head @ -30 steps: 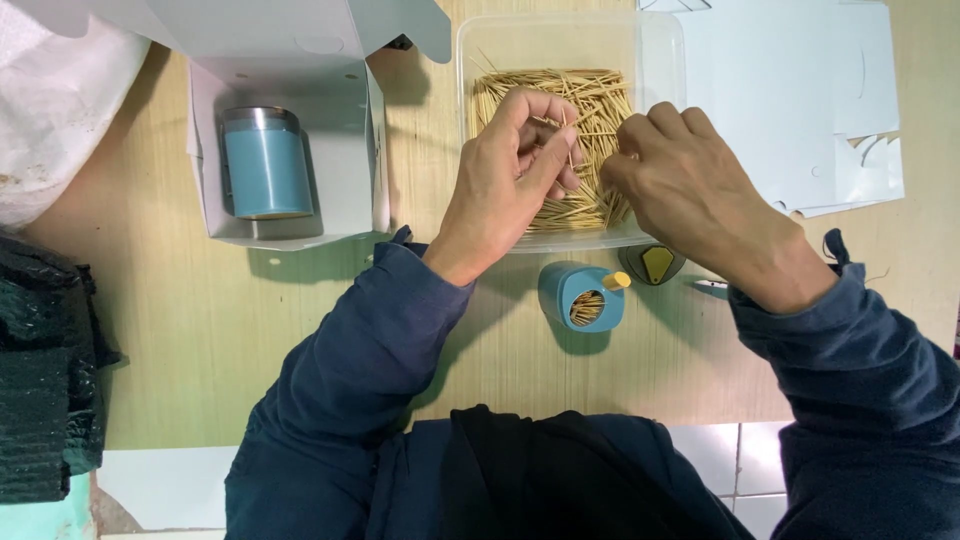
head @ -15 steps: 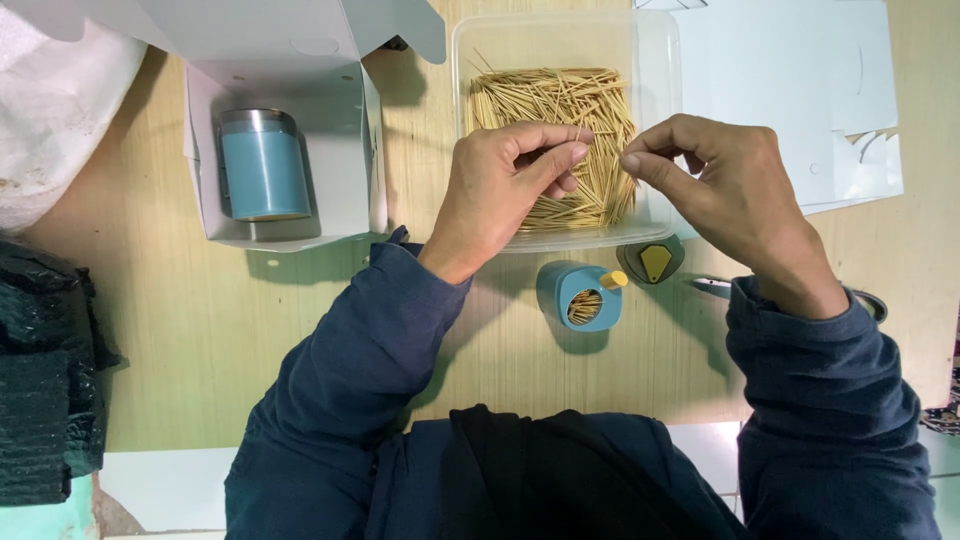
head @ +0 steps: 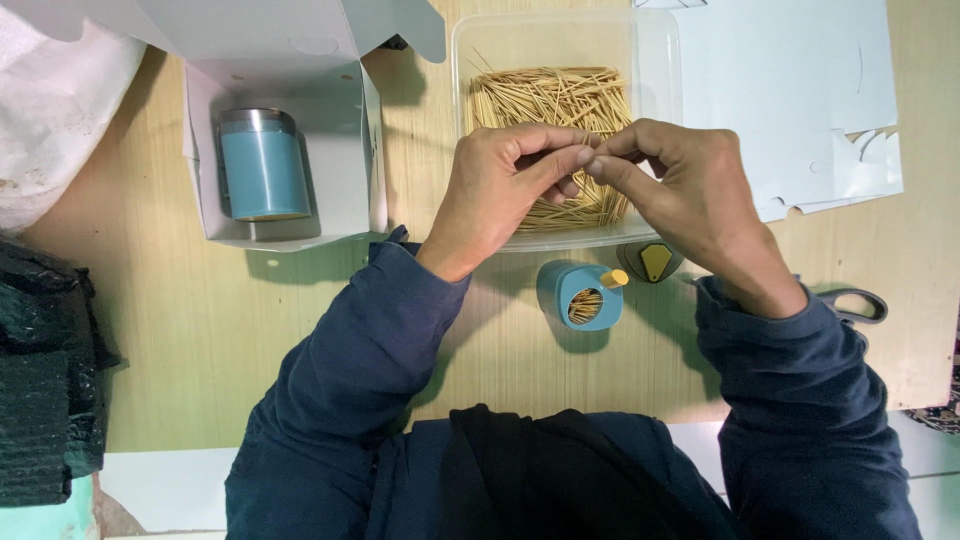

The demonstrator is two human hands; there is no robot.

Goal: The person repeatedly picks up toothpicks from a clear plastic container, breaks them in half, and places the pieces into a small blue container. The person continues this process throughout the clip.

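Left hand: my left hand (head: 500, 185) was curled over the near half of the clear tub, thumb and forefinger pinched shut on a few toothpicks.
Right hand: my right hand (head: 690, 195) met it fingertip to fingertip, also closed in a pinch on the same small bunch; how many sticks it held I could not tell, since my fingers hid them.
Toothpicks: the toothpicks (head: 550, 100) lay in a loose heap just beyond and under both hands, mostly running one way.
Tub: the clear plastic tub (head: 465, 60) sat on the surface with its near rim directly below my knuckles.
Handling: I judged the sticks very light, stiff but thin, easy to snap if bent, and pointed at the ends; they were smooth and would roll or slip out of a slack pinch.
Where to hold: I judged the middle of the bunch best, pinched across the lengths with the ends kept level.
Blue holder: the small blue holder (head: 582, 295) stood just on my side of the hands, open-topped, with some sticks already inside.
Yellow-faced cap: a yellow-faced cap (head: 652, 262) lay beside that holder, below my right hand.
Boxed tin: a blue tin (head: 262, 165) lay in an open white box (head: 300, 70), well to the left of my left hand.
Scissors: scissors handles (head: 855, 305) showed by my right sleeve.
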